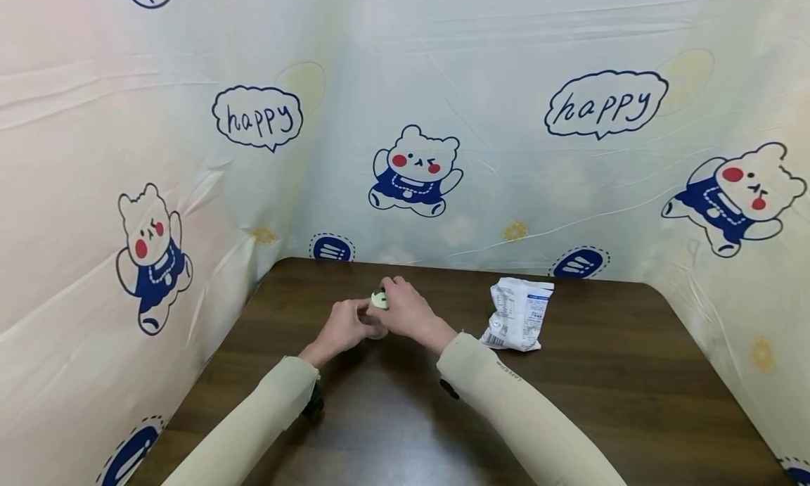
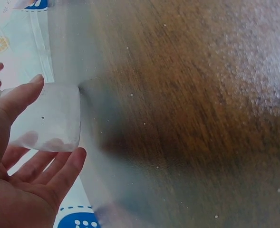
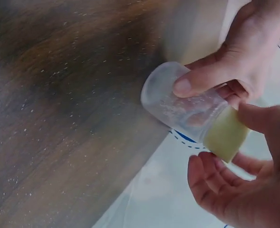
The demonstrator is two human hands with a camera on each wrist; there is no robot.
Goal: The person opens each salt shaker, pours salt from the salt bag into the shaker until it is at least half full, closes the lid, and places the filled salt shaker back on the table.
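Near the far left part of the table, a small translucent plastic bottle (image 3: 161, 97) with a pale green cap (image 3: 225, 135) is between both hands. My left hand (image 1: 344, 326) holds the bottle's clear body, thumb on one side and fingers on the other, as the left wrist view shows. At the cap, my right hand (image 1: 410, 312) grips with its thumb and a finger, the other fingers curled beside it. In the right wrist view the bottle looks tilted. Whether its base touches the table cannot be told.
A white printed packet (image 1: 519, 314) lies on the brown wooden table (image 1: 588, 401), to the right of the hands. Patterned cloth (image 1: 506, 169) with cartoon bears hangs around the table's back and sides.
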